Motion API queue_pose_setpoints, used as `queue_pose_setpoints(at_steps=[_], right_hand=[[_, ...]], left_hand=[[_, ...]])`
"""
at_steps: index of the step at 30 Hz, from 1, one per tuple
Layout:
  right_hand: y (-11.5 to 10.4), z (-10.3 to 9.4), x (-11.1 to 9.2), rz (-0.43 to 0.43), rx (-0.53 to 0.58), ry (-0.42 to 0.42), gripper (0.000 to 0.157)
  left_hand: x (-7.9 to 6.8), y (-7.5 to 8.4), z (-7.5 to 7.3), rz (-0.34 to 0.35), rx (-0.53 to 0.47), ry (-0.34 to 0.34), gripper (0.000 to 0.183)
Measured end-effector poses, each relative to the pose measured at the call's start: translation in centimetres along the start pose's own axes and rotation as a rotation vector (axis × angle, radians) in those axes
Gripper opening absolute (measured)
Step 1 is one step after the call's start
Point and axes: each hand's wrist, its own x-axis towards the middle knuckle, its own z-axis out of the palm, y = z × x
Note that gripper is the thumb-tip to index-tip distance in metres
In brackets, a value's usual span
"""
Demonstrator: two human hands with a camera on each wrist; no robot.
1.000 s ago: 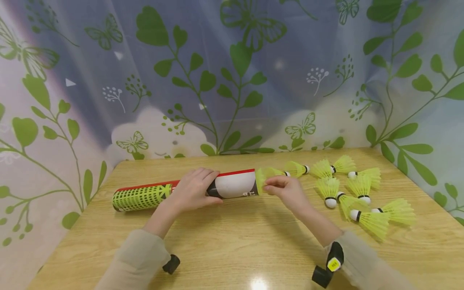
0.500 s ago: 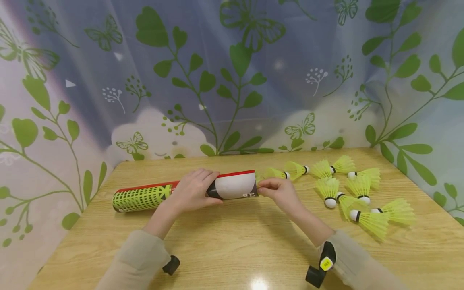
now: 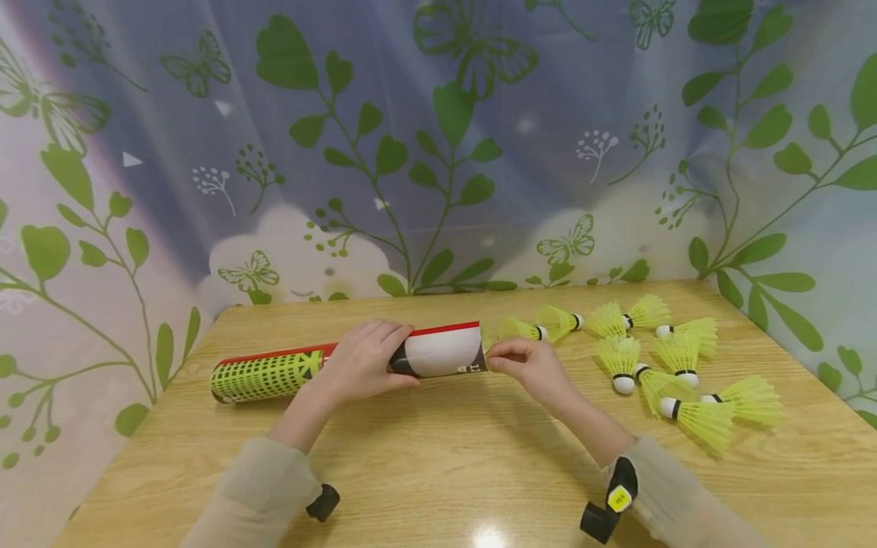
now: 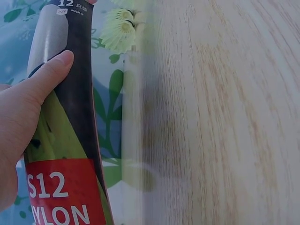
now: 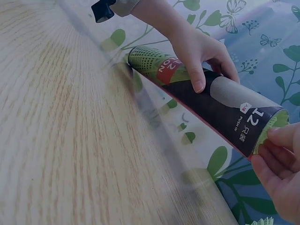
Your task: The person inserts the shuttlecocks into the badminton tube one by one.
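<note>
A long printed shuttlecock tube [image 3: 445, 352] lies across the table in red, black, white and yellow-green. Around its middle my left hand [image 3: 366, 358] grips from above, with the thumb along the near side, as the left wrist view also shows. My right hand [image 3: 537, 373] is at the tube's right mouth. There its thumb and fingers pinch the skirt edge of a yellow shuttlecock [image 5: 276, 119]. Only a narrow band of that skirt sticks out of the mouth; the cork end is hidden inside the tube.
Several loose yellow shuttlecocks with white corks lie to the right, one of them [image 3: 706, 422] nearest the front. Two more, including one shuttlecock [image 3: 558, 323], lie behind my right hand. A patterned curtain [image 3: 384, 152] hangs behind the wooden table [image 3: 425, 472].
My right hand has moved left to the tube's mouth, pushing the shuttlecock further in, so less of its skirt shows. My left hand and the tube have stayed nearly in place.
</note>
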Motion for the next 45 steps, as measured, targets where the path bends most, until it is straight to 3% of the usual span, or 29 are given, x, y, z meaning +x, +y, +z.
queue_pose_setpoints(at_steps=[16,27,33,45], right_hand=[[-0.2,0.6,0.5,0.018,-0.058,-0.010,0.016],[0.0,-0.2,0.3,0.048,0.026,-0.033,0.024],[0.3,-2.2,0.4,0.065,0.052,-0.039,0.027],[0.3,-9.3,-0.5,0.134,-0.096,-0.034,0.044]], left_hand=[[-0.1,0.0,0.0,0.020,0.007,0.010,0.076],[-0.1,0.2,0.0,0.007,-0.002,0.008,0.075],[0.0,0.1,-0.3,0.006,0.004,0.008,0.076],[-0.3,-0.2,0.1,0.003,0.009,0.001,0.074]])
